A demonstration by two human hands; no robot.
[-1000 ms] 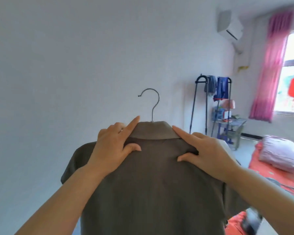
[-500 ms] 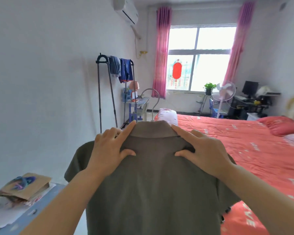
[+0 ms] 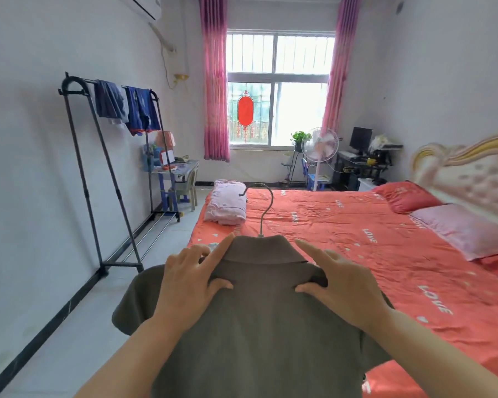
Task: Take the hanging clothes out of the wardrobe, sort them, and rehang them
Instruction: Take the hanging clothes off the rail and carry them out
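Bedroom, orange bed (image 3: 357, 239) behind: left hand (image 3: 187, 285) and right hand (image 3: 345, 288) grip the shoulders of a brown shirt (image 3: 259, 326) on its hanger (image 3: 266, 208).

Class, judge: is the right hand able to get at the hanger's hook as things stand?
Probably yes. The hook stands bare above the collar, with nothing between it and the right hand, but that hand grips the brown shirt and must let go.
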